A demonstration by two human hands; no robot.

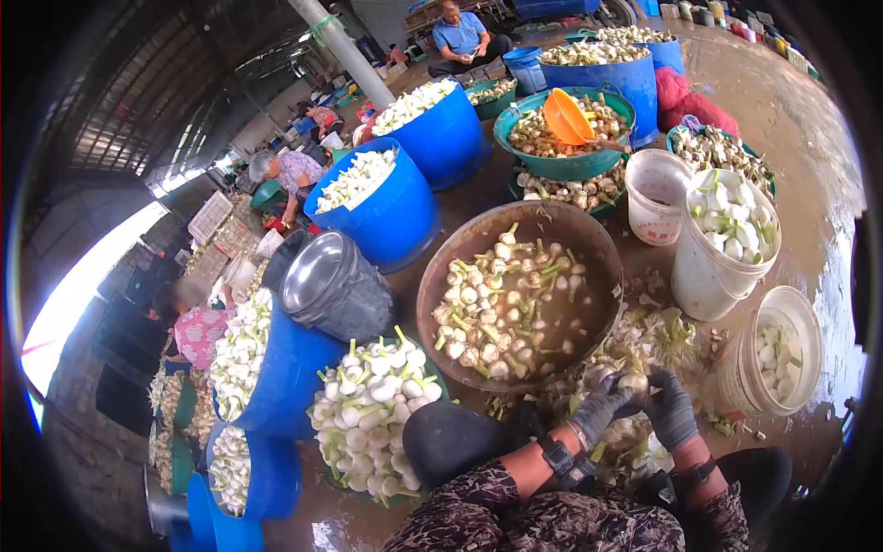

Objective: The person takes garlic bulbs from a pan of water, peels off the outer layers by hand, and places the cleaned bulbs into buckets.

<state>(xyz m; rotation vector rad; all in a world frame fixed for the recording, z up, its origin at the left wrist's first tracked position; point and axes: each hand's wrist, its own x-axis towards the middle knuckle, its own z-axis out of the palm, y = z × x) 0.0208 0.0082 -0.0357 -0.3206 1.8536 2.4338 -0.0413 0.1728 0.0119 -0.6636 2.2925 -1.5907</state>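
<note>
My left hand point(600, 410) and my right hand point(670, 411), both in grey gloves, are close together in front of my lap. Between their fingers is a garlic bulb point(634, 383), pale brown and unpeeled-looking, and both hands grip it. Peeled skins point(667, 342) lie in a heap on the ground around and beneath them. Just beyond, to the left, stands a wide brown basin point(457, 241) of murky water with many garlic bulbs point(501, 304) floating in it. Any tool in either hand is hidden from me.
A heaped container of white garlic point(372, 414) stands by my left knee. White buckets point(708, 281) are at right. Large blue tubs point(405, 207), a green basin point(566, 166) with an orange scoop point(567, 118), and a grey bucket point(345, 299) stand farther off. Other people point(460, 37) sit nearby.
</note>
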